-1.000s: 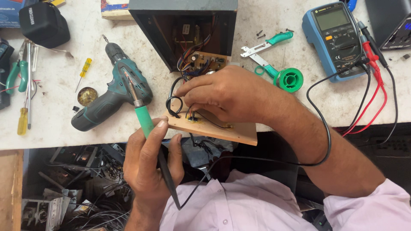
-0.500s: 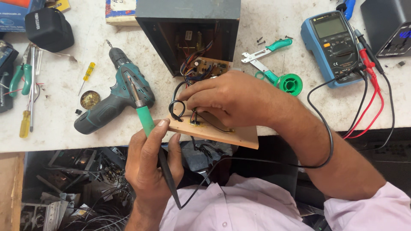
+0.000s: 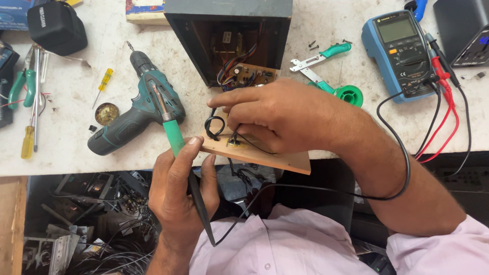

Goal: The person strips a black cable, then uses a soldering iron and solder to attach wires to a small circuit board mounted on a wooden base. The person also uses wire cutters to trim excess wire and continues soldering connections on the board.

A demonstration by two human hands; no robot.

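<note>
A soldering iron (image 3: pixel 173 133) w/ a green handle is gripped in the left hand (image 3: pixel 178 196), fingers wrapped round the grip and thumb laid along it; its metal tip is raised up and to the left, over the green cordless drill (image 3: pixel 133 113), clear of the board. The iron's black cord (image 3: pixel 305 188) is seen running from the handle's lower end across the lap and looping round the right forearm.

The right hand (image 3: pixel 275 114) is laid on a brown circuit board (image 3: pixel 265 158) at the near edge of the white workbench (image 3: pixel 66 147), approx. centre of the view, the board partly overhanging the edge. Thumb and fingertips are drawn together in a pinch at a small spot on the board, w/ the index finger stretched out to the left; what exactly is pinched can't be told, poss. a thin wire. A black wire loop (image 3: pixel 215 127) is seen just left of the fingertips.

Behind the hand an open dark box (image 3: pixel 229 40) is stood, w/ a second small board and coloured wires inside. To the right are found a wire stripper (image 3: pixel 318 58) w/ green grips, a green solder reel (image 3: pixel 349 95) and a blue multimeter (image 3: pixel 400 51) w/ red and black leads (image 3: pixel 443 102). To the left a yellow screwdriver (image 3: pixel 103 84), a round tin (image 3: pixel 106 113), and pliers (image 3: pixel 23 84) are laid out. Under the bench, scrap parts and cables (image 3: pixel 86 219) are piled.
</note>
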